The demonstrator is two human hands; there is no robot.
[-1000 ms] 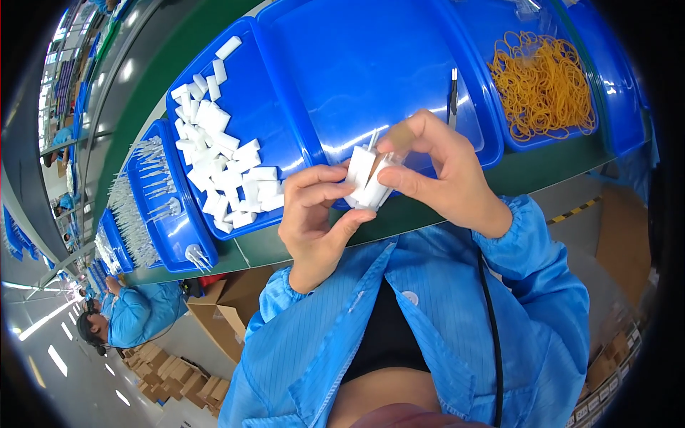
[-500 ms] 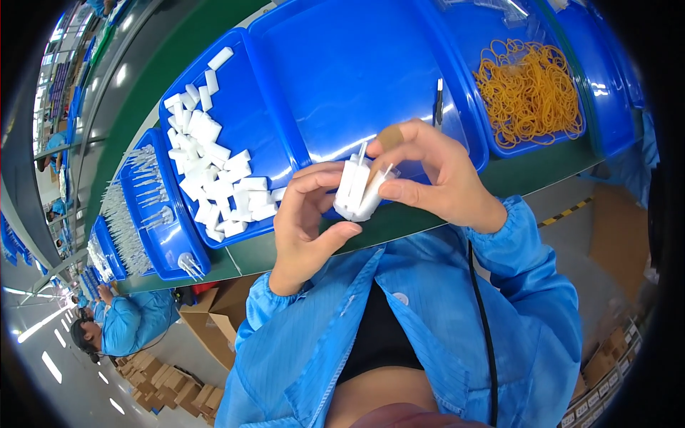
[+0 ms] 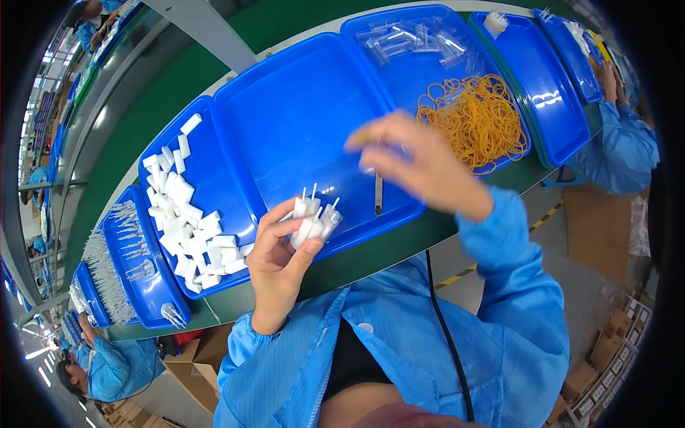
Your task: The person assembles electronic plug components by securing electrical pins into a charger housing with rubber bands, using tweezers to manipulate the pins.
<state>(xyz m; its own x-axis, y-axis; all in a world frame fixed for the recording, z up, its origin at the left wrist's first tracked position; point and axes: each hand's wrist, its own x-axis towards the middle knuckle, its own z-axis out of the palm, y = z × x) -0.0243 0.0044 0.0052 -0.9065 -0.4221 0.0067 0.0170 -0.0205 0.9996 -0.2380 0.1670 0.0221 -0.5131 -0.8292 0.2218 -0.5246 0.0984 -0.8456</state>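
The left hand (image 3: 275,260) pinches a bundle of white cylinders with thin rods (image 3: 314,222) between thumb and fingers, over the near edge of the middle blue tray (image 3: 285,128), while the right hand (image 3: 424,167), blurred, hangs with fingers loosely spread over that tray's right side, nothing visible in its grasp. Left of the middle tray lie loose white blocks (image 3: 178,196); right of it, orange rubber bands (image 3: 474,125) and, farther back, clear plastic pieces (image 3: 414,39).
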